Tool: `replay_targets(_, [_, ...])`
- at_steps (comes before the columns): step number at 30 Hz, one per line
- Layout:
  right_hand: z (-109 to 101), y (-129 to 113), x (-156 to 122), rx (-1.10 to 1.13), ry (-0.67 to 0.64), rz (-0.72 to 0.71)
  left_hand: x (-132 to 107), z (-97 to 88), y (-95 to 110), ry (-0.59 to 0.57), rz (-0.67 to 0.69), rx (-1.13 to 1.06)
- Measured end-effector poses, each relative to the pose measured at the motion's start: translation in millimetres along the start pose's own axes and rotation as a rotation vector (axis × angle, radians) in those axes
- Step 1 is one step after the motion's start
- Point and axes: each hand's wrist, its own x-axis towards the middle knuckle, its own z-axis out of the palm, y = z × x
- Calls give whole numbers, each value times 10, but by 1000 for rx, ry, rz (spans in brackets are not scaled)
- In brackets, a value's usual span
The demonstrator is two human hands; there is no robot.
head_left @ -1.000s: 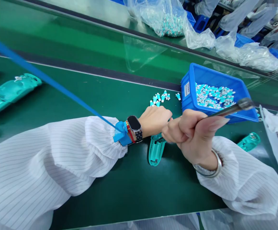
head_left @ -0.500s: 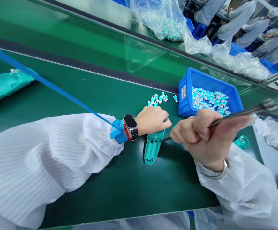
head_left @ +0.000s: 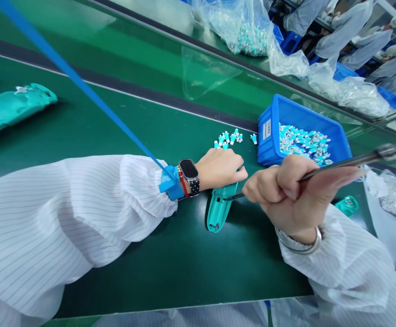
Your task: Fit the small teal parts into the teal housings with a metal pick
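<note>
My left hand (head_left: pixel 221 169) is closed over the upper end of a teal plastic shell (head_left: pixel 218 213), which rests on the green work surface. The shell is long and rounded, with its hollow inside facing up and small dark parts near its lower tip. Wrapped around a slim metal rod-like tool (head_left: pixel 346 162) is my right hand (head_left: pixel 288 197), held above the surface. The tool's thicker end sticks out past the thumb, while its thin dark tip reaches the shell's right side, below my left hand. My left fingertips are hidden.
Small teal-and-white parts (head_left: pixel 232 138) lie beyond my left hand. A blue bin (head_left: pixel 268 147) of similar parts stands behind my right hand. Another teal shell (head_left: pixel 15 106) is at far left, and a teal piece (head_left: pixel 348 205) at right. A blue wrist cord (head_left: pixel 98 102) crosses the view.
The view has shifted slightly, moving the bin and parts a little rightward in the picture. Both hands keep their grip, and the tool's tip stays at the shell.
</note>
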Motion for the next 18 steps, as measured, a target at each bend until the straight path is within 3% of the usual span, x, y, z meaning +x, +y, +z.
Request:
replay_targets(7, [-2, 97, -31, 19, 22, -52, -8, 14, -3, 6, -25, -22])
replay_targets(12, [-50, 212, -54, 72, -61, -147, -23, -11, 1, -19, -68, 2])
replay_targets(18, [-116, 187, -56, 111, 24, -147, 1, -11, -4, -65, -103, 55])
